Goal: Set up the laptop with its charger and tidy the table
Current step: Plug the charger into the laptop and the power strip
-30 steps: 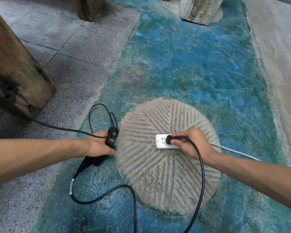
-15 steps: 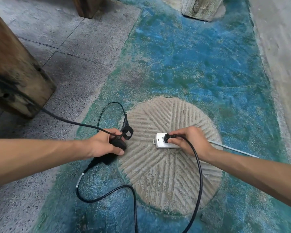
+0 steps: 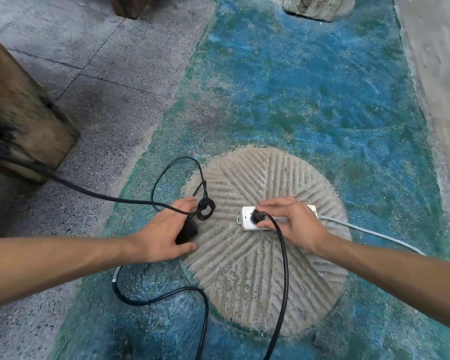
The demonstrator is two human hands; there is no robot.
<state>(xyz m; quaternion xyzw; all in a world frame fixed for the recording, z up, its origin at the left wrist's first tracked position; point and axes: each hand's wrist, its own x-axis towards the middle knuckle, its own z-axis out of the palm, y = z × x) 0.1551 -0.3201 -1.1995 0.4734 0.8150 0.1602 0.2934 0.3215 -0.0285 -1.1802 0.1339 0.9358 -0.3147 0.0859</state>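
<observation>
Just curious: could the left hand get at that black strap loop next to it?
Probably yes: the strap loop lies uncovered just beyond the left hand, whose fingertips nearly touch it.

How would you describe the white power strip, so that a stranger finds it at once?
Look for the round grooved stone set in the blue-green floor. The white power strip lies on its upper part, under the right hand. Alone among the black cables, it is white, with a black plug in it.
</observation>
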